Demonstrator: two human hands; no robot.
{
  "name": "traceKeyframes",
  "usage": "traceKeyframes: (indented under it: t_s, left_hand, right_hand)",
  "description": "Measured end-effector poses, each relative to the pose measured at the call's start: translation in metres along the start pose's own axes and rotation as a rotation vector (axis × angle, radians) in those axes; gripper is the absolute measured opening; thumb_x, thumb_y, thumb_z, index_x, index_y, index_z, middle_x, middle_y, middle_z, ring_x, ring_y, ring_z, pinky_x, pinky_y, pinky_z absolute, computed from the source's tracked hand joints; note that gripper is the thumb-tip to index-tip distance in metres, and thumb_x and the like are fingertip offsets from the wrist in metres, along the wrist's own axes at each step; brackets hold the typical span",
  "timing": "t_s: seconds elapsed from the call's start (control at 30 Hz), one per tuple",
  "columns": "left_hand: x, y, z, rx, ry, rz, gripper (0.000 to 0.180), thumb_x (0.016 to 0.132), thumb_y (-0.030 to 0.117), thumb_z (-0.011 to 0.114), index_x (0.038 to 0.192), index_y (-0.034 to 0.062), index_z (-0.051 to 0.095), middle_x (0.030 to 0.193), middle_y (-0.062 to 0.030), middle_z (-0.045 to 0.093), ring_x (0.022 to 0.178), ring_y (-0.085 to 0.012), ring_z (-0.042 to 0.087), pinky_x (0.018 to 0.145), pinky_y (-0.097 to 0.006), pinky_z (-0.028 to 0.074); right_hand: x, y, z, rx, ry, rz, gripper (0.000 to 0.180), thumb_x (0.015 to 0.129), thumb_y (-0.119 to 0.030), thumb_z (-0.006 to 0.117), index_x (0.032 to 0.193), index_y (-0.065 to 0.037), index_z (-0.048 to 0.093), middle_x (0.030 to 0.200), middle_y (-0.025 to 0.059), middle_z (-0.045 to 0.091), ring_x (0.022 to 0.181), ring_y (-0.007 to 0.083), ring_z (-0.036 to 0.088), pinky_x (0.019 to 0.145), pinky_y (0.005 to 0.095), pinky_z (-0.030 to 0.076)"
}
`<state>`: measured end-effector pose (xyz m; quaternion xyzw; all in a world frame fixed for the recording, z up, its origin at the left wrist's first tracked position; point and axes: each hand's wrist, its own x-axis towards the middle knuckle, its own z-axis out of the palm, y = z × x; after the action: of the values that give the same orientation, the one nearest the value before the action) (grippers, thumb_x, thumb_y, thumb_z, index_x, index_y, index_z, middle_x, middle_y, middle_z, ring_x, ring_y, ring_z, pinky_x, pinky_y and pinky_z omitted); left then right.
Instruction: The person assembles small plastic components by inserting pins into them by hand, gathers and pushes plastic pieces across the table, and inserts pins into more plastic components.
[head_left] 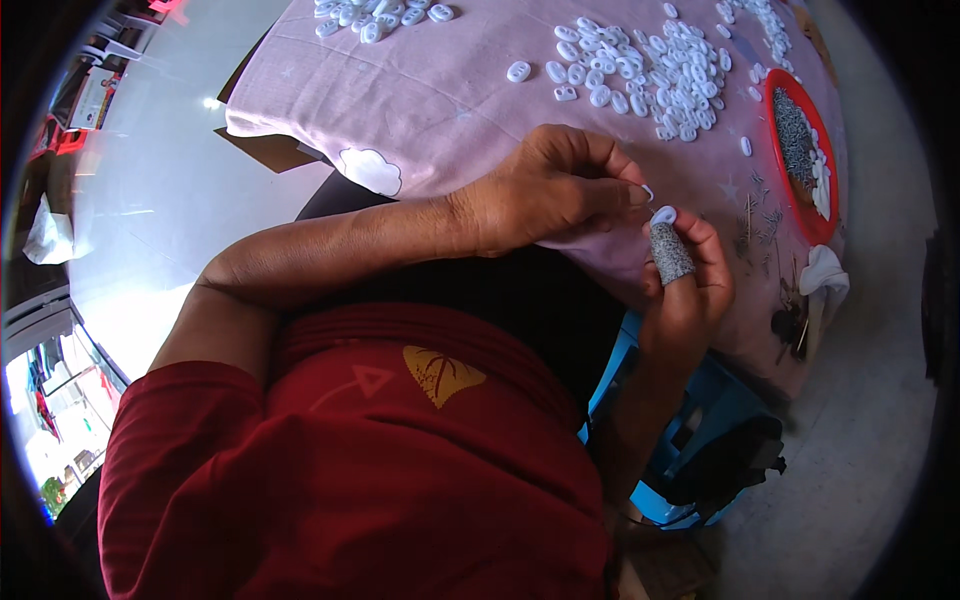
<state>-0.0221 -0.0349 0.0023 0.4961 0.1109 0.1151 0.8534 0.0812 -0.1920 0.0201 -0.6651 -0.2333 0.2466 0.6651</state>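
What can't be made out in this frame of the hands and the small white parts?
Head view:
- Left hand: fingertips curl inward, hiding their grip on the tiny white piece.
- Right hand: palm hidden behind its grey finger cover.
- Red tray: contents too small to identify.

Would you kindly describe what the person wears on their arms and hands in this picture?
Both forearms are bare; a red short sleeve of the shirt covers the left upper arm. The left hand is bare, with no glove or ring visible. The right hand wears a speckled grey finger cot over one of its fingers; the other fingers are uncovered. No watch or bracelet shows.
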Motion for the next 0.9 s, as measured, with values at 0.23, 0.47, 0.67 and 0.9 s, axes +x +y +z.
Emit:
traceKeyframes:
  t_s: [0.23, 0.47, 0.67, 0.9]
  left_hand:
    - [-0.001, 0.001, 0.000, 0.016, -0.015, -0.031, 0.013, 0.093, 0.011, 0.062, 0.102, 0.0018, 0.062, 0.092, -0.0049, 0.067, 0.081, -0.0084, 0.065, 0.066, -0.018, 0.051]
    - [-0.001, 0.006, -0.002, -0.077, -0.012, -0.111, 0.016, 0.092, 0.011, 0.063, 0.105, 0.0016, 0.062, 0.090, -0.0061, 0.068, 0.071, -0.0069, 0.061, 0.060, -0.017, 0.048]
    - [-0.002, 0.006, -0.001, -0.105, -0.019, -0.111, 0.016, 0.092, 0.011, 0.063, 0.105, 0.0018, 0.062, 0.090, -0.0056, 0.068, 0.072, -0.0058, 0.061, 0.057, -0.015, 0.047]
    - [0.000, 0.006, -0.001, -0.053, -0.034, -0.102, 0.014, 0.092, 0.009, 0.062, 0.103, 0.0013, 0.063, 0.090, -0.0056, 0.068, 0.072, -0.0066, 0.061, 0.059, -0.016, 0.047]
  right_hand:
    - [-0.002, 0.005, 0.001, 0.010, -0.031, -0.090, 0.021, 0.085, 0.003, 0.054, 0.104, 0.001, 0.060, 0.090, 0.0059, 0.066, 0.069, 0.0035, 0.054, 0.056, 0.0152, 0.037]
    - [-0.004, 0.004, 0.000, 0.083, -0.036, -0.107, 0.022, 0.085, 0.000, 0.053, 0.107, 0.000, 0.057, 0.089, 0.0087, 0.067, 0.062, 0.0061, 0.052, 0.055, 0.0166, 0.039]
    - [-0.005, 0.008, 0.001, 0.061, -0.028, -0.119, 0.023, 0.085, 0.000, 0.054, 0.107, 0.000, 0.057, 0.093, 0.0087, 0.065, 0.068, 0.0064, 0.054, 0.057, 0.0172, 0.041]
    - [-0.008, 0.011, 0.003, -0.041, -0.023, -0.151, 0.029, 0.082, 0.007, 0.058, 0.111, 0.003, 0.056, 0.097, 0.0065, 0.062, 0.090, 0.0120, 0.059, 0.081, 0.0233, 0.047]
